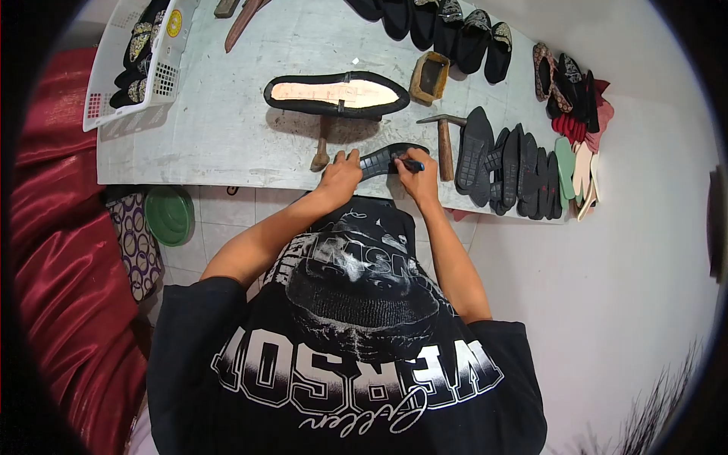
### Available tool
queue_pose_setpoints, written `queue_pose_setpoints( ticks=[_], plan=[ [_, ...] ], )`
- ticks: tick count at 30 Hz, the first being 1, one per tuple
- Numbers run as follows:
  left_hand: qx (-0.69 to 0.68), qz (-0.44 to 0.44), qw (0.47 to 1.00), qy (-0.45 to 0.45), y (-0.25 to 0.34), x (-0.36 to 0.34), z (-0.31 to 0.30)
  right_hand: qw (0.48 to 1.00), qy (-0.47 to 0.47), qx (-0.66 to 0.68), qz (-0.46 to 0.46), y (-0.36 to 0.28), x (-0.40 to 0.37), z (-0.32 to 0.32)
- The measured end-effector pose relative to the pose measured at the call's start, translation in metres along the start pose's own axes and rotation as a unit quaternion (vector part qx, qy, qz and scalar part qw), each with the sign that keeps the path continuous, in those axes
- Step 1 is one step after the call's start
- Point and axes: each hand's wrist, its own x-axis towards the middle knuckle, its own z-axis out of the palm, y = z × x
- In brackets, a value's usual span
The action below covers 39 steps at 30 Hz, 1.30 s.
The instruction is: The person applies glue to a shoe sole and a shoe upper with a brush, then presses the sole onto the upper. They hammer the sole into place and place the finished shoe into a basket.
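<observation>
As L hand (340,174) grips, sole (385,158) looks blk, ribbed.

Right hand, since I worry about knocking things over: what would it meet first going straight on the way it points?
The right hand would first meet the black sole right in front of it; beyond that, probably the big shoe, though depth is unclear.

T-shirt (349,356), black, lower centre of the frame: one line of large white block letters, broken by folds. "W", "E", "R", "S" and "O" can be made out; the whole word cannot.
Below that line: one white cursive word, not legible.
Chest print: small white letters, unclear.
Round yellow label (174,23) in the white basket (102,106), upper left: too small to read.
</observation>
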Motion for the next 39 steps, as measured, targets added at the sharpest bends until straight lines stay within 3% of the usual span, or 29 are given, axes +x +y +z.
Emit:
queue_pose_setpoints(
  ticks=[9, 12, 14, 18, 20, 24, 28, 29, 32, 34, 36, 39],
  plan=[
    [0.007, 0.0, 1.0, -0.008, 0.0, 0.004, -0.001, 0.998, -0.061, -0.014, 0.008, 0.007, -0.005, -0.007],
    [0.009, 0.009, 1.0, 0.012, 0.001, 0.001, 0.0, 0.996, -0.044, 0.062, 0.041, 0.012, -0.002, -0.004],
    [-0.012, -0.001, 0.999, 0.052, 0.003, 0.0, -0.003, 0.994, -0.044, 0.056, 0.088, 0.028, 0.002, -0.021],
    [-0.012, 0.004, 1.0, 0.028, 0.004, 0.0, -0.009, 0.994, 0.041, -0.02, 0.101, 0.06, 0.012, -0.047],
    [0.024, 0.005, 1.0, 0.0, 0.004, 0.003, -0.005, 0.995, 0.091, -0.048, -0.009, 0.058, 0.004, -0.03],
    [0.019, 0.008, 1.0, 0.002, 0.003, 0.005, -0.004, 0.997, 0.066, -0.045, -0.021, 0.013, -0.018, 0.02],
    [0.015, 0.012, 1.0, -0.009, 0.004, 0.004, -0.007, 0.994, 0.04, 0.063, 0.075, 0.019, -0.004, 0.003],
    [0.01, 0.008, 1.0, -0.01, 0.004, 0.004, -0.007, 0.997, 0.051, 0.019, 0.056, 0.028, 0.003, -0.009],
    [0.03, 0.008, 0.999, -0.012, 0.004, 0.003, -0.006, 0.989, 0.099, 0.015, 0.113, 0.026, 0.008, -0.01],
    [0.032, 0.007, 0.999, -0.014, 0.004, 0.003, -0.006, 0.988, 0.148, -0.041, -0.012, 0.014, 0.0, 0.016],
    [0.037, 0.011, 0.999, -0.016, 0.004, 0.003, -0.006, 0.996, 0.087, 0.011, -0.006, -0.002, -0.012, 0.031],
    [0.03, 0.02, 0.999, -0.01, 0.004, 0.005, -0.008, 0.996, 0.074, 0.04, 0.013, 0.026, 0.0, 0.011]
  ],
)
